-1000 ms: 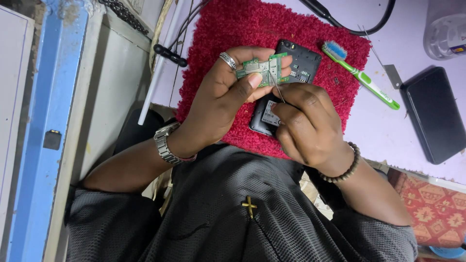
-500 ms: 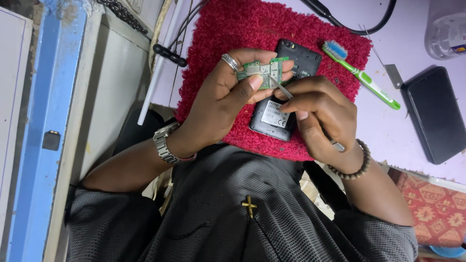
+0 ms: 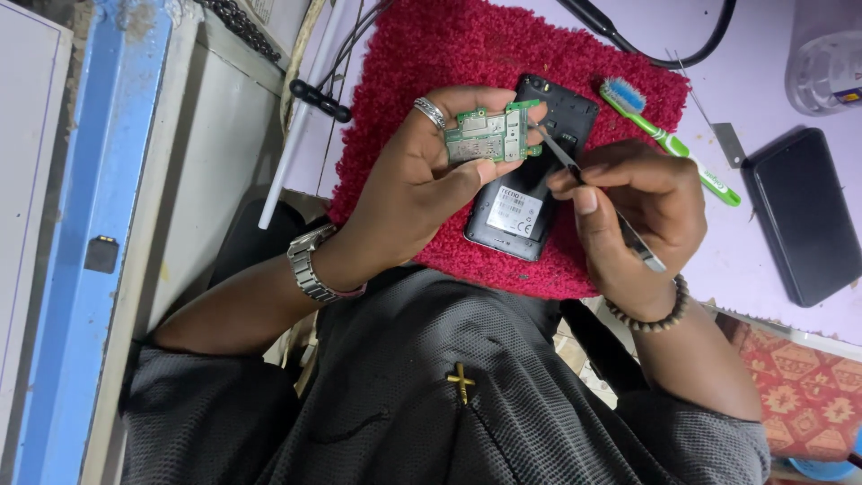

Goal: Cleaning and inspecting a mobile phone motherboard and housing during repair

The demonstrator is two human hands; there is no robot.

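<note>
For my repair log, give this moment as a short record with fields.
left hand: holds green circuit board in its fingers
right hand: grips metal tweezers, tip at the board's edge
under hands: black opened phone on red mat
nearby: green toothbrush, black phone on the table

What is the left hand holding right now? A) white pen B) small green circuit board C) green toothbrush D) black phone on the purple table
B: the left hand pinches a small green circuit board above the opened black phone on the red mat, while the right hand points metal tweezers at the board's edge; the green toothbrush lies untouched on the table.
</note>
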